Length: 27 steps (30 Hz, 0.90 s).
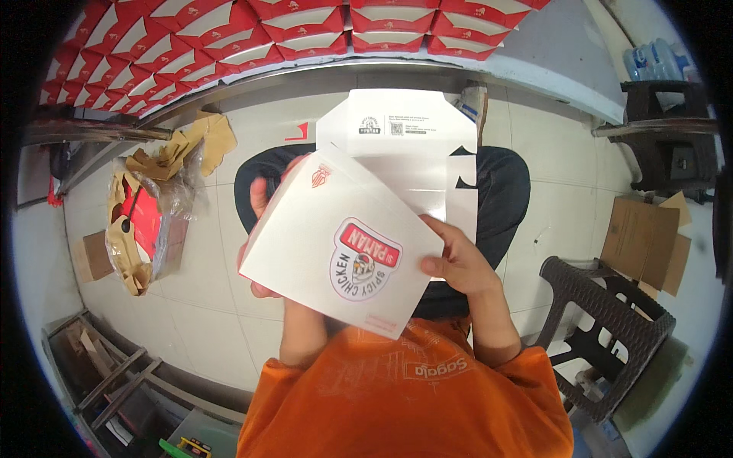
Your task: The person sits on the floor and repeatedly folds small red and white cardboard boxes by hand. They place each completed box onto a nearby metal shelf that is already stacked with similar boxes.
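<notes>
A white cardboard food box (305,237) with a printed chicken logo is held tilted in front of my body. My left hand (260,200) wraps round its left side, fingers partly hidden behind it. My right hand (463,261) pinches the right corner, thumb on the printed face. Beyond it, an unfolded white box blank (416,164) with cut flaps and small print lies over my crossed legs. The held box covers part of this blank.
Stacked red-and-white boxes (298,34) line the far side. On the left floor stands a torn wrapped package (153,221) with red contents. A dark plastic stool (611,328) and an open brown carton (641,240) are at right. A red scrap (298,133) lies ahead.
</notes>
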{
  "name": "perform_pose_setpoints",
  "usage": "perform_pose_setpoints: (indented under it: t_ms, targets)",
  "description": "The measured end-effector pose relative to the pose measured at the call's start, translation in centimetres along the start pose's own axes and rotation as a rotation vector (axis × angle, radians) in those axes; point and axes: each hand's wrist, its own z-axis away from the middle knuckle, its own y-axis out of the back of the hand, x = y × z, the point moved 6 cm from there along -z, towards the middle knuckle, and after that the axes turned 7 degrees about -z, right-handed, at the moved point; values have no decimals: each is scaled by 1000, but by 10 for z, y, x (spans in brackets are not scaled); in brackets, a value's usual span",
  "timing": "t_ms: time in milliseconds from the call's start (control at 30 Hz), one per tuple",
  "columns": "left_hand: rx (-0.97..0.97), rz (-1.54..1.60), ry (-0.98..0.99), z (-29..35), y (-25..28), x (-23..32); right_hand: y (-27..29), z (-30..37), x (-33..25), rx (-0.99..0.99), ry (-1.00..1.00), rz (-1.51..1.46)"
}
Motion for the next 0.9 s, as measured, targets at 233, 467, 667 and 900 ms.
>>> perform_pose_setpoints:
  t_ms: [233,467,667,900]
  targets:
    - [-99,-837,-25,34,4,-20,35,-2,-24,397,407,242]
    - [46,-812,-143,18,27,-38,29,-1,-12,457,385,366]
    - [-232,-622,871,5,65,-8,-117,14,-122,-589,810,1395]
    - [-149,-33,94,6,99,111,-222,-68,-212,-524,1400,1164]
